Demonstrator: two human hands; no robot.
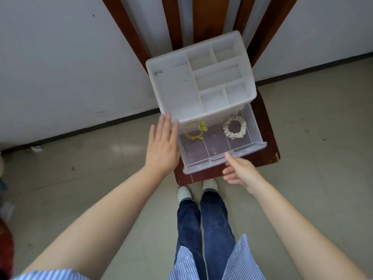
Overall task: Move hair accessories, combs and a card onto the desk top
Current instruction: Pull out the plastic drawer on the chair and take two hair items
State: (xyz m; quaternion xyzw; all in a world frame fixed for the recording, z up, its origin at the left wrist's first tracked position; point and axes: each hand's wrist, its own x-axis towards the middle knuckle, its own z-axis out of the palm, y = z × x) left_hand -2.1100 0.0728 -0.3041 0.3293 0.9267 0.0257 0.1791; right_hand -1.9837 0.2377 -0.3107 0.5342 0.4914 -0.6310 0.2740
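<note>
A white plastic organiser (177,91) with several top compartments stands on a dark wooden chair seat (264,158). Its clear drawer (224,158) is pulled out toward me. In the drawer's left section lies a yellow hair tie with a small bear charm (194,130); in the right section lies a cream scrunchie (234,127). My left hand (162,146) rests flat, fingers apart, against the organiser's left front corner. My right hand (239,171) is at the drawer's front lip, thumb touching the handle, fingers loosely curled. No combs or card are visible.
The chair back's wooden slats (177,21) rise behind the organiser against a white wall. Beige floor tiles (90,168) surround the chair. My legs in blue jeans and white shoes (184,194) stand just before the seat's front edge.
</note>
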